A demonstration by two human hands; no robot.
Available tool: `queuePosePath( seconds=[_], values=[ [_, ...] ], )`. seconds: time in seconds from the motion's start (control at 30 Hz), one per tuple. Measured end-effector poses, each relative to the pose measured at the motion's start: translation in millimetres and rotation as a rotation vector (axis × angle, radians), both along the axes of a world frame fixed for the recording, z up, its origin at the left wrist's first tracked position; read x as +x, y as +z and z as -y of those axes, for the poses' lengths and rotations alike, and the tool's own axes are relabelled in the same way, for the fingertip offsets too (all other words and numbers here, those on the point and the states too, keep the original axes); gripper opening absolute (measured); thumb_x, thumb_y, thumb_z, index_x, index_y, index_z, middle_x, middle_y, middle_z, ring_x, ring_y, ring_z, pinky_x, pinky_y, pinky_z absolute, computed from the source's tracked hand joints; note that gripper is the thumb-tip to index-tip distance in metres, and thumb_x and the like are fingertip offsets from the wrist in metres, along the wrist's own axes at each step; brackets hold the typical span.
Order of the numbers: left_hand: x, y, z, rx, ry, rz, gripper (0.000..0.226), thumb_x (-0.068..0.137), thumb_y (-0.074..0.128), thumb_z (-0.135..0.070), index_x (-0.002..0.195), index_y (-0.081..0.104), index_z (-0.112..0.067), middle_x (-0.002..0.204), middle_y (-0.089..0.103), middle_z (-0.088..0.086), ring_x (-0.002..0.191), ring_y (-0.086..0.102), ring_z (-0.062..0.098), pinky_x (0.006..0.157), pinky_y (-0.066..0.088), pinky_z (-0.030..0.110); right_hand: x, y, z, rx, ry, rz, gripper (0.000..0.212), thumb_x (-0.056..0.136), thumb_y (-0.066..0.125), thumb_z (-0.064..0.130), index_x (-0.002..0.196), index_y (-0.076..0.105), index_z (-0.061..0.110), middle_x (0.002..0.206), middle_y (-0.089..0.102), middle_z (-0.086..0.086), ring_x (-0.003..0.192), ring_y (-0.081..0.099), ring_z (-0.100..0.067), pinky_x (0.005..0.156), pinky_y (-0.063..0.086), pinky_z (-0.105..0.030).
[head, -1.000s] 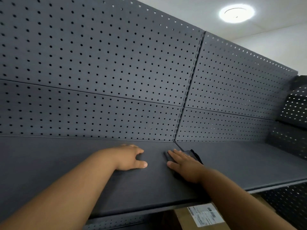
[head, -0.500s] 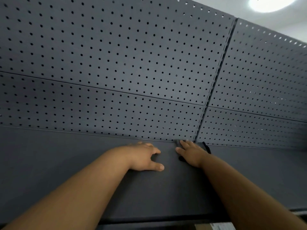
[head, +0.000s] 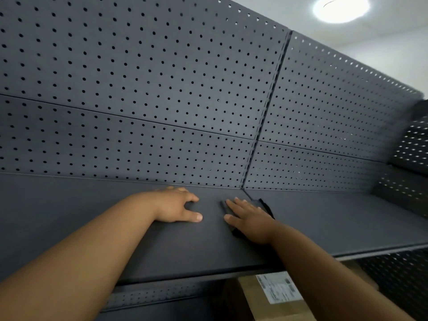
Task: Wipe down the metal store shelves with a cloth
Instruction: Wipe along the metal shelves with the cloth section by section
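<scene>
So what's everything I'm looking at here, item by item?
shelf: one, dark grey metal, running across the lower view
pegboard panels: four, dark grey, behind the shelf, stacked in twos either side of a vertical seam
cloth: one, black, on the shelf near the seam, mostly covered
cardboard box: one, brown with a white label, below the shelf
ceiling light: one, white, top right
left hand: one, resting on the bare shelf
right hand: one, fingers straight, pressing on the cloth
</scene>
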State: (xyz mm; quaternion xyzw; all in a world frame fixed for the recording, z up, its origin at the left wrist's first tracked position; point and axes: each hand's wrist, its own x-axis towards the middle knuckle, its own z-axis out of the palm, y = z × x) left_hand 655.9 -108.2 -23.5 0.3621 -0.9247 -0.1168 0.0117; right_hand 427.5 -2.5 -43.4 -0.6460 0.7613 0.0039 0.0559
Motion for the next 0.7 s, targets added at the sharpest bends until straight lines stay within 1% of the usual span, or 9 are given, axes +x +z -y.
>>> queuePosePath(
  seconds=[0.2,0.37,0.57,0.7],
  values=[
    [-0.5,-4.2,2.2,0.039,0.000,0.000,0.080,0.085,0.050,-0.072,0.152,0.029,-0.034,0.161,0.024,-0.005,0.148,0.019,0.023,0.120,0.020,0.044,18.0,1.6,-56.9,-0.034,0.012,-0.015,0.064,0.098,0.022,0.061,0.155,0.003,0.037,0.163,-0.004,0.007,0.149,-0.007,-0.014,0.118,-0.003,-0.044],
    [-1.4,-5.8,5.1,0.032,0.009,-0.012,0.080,0.086,0.050,-0.071,0.152,0.029,-0.032,0.162,0.023,-0.003,0.149,0.019,0.022,0.121,0.019,0.044,26.6,3.1,-71.9,-0.040,0.001,-0.019,0.063,0.098,0.020,0.061,0.154,0.003,0.038,0.163,-0.004,0.008,0.149,-0.007,-0.013,0.119,-0.002,-0.046],
    [-6.0,-7.2,5.5,0.036,0.023,-0.013,0.080,0.085,0.052,-0.070,0.152,0.030,-0.032,0.161,0.024,-0.004,0.148,0.019,0.023,0.120,0.021,0.044,22.4,1.2,-57.6,-0.028,-0.014,-0.032,0.063,0.097,0.020,0.062,0.154,0.001,0.040,0.163,-0.002,0.008,0.149,-0.006,-0.014,0.118,-0.001,-0.046],
    [-5.2,-5.9,2.7,0.037,0.029,-0.017,0.080,0.086,0.051,-0.069,0.153,0.029,-0.031,0.161,0.023,-0.004,0.148,0.018,0.023,0.120,0.021,0.044,15.9,0.5,-21.5,-0.008,-0.057,-0.013,0.064,0.096,0.020,0.064,0.154,0.002,0.040,0.163,-0.003,0.007,0.149,-0.005,-0.015,0.117,-0.002,-0.046]
  ],
)
